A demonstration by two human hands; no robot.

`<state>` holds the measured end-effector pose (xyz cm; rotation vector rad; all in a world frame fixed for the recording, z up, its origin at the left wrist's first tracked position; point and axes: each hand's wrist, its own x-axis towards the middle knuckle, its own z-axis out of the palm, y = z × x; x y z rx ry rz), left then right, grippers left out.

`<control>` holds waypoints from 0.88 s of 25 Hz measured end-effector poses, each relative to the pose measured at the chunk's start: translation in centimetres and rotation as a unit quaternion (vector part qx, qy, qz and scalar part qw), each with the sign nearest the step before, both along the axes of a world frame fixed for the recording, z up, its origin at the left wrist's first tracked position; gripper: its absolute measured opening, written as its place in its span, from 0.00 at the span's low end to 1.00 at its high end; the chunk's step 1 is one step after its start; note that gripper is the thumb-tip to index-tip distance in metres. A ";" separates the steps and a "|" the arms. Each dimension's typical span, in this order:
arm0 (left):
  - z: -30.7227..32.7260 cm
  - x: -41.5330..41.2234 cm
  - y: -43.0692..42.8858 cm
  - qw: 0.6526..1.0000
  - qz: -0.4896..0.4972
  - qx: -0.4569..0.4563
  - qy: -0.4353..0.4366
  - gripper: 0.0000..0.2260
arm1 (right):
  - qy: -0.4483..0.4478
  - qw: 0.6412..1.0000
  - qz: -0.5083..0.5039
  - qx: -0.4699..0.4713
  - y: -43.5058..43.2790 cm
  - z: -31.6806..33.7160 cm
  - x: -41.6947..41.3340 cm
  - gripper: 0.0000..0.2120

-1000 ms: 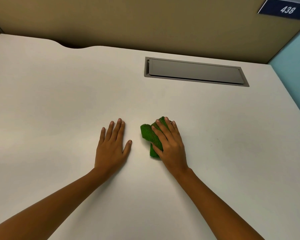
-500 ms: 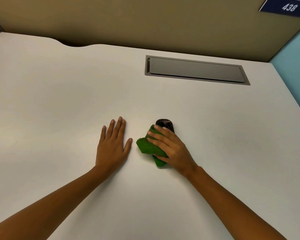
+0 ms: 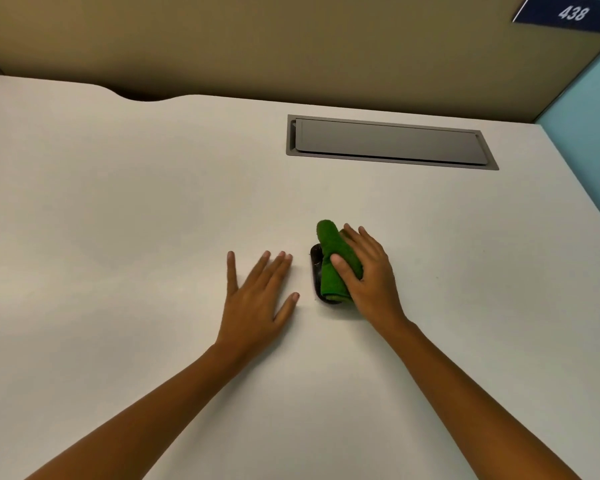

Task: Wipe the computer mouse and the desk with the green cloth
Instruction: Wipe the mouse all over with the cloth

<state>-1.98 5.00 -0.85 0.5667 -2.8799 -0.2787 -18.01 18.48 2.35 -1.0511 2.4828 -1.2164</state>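
The green cloth (image 3: pixel 333 261) lies folded over a black computer mouse (image 3: pixel 316 268) in the middle of the white desk (image 3: pixel 118 202). Only the mouse's left edge shows; the rest is hidden under the cloth. My right hand (image 3: pixel 368 271) presses on the cloth from the right, thumb across its top and fingers curled around it. My left hand (image 3: pixel 257 299) rests flat on the desk just left of the mouse, fingers spread, holding nothing.
A grey cable hatch (image 3: pixel 388 142) is set into the desk at the back right. A tan partition (image 3: pixel 291 46) runs behind the desk, with a blue sign reading 438 (image 3: pixel 568 12). A light blue wall (image 3: pixel 589 109) stands at the right.
My right hand has slid the cloth away from me and to the right over the mouse, which showed its front half a second ago. My left hand has stayed flat in place.
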 end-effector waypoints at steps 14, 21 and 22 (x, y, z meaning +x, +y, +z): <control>-0.1 -0.7 2.6 0.994 -0.092 0.058 0.031 0.29 | -0.041 0.997 0.040 -0.046 -0.6 -1.3 -0.9 0.15; -0.2 -0.7 2.7 0.993 -0.098 0.066 0.015 0.29 | -0.052 0.997 0.029 -0.050 -0.8 -1.6 -1.2 0.15; -0.3 -0.7 2.7 0.993 -0.098 0.065 0.014 0.29 | -0.053 0.997 0.020 -0.052 -0.8 -1.6 -1.3 0.15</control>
